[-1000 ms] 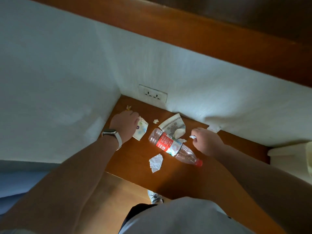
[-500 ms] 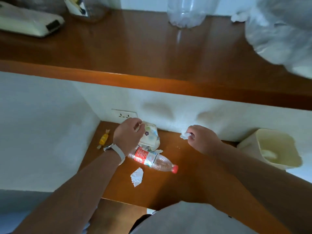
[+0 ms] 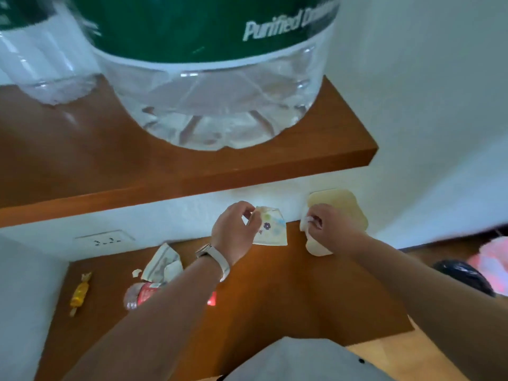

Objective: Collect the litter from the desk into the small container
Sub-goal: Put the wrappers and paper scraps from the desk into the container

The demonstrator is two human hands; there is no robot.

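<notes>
Our left hand (image 3: 233, 235) and right hand (image 3: 330, 229) reach the bin (image 3: 343, 204) now, fingers (image 3: 248, 209) pinching floral wrapper (image 3: 270, 229) and scrap (image 3: 306, 222); bottle (image 3: 137, 294), candy (image 3: 79, 292) remain.

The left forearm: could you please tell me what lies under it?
A plastic bottle with a red label lies on the desk beneath it; its clear end shows on one side, its red cap on the other. The forearm covers its middle.

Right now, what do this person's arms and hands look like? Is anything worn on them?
Both forearms are bare, with no sleeves in view. The left hand has a watch with a pale strap at its wrist. The right hand has a bare wrist. Neither hand wears a glove.
</notes>
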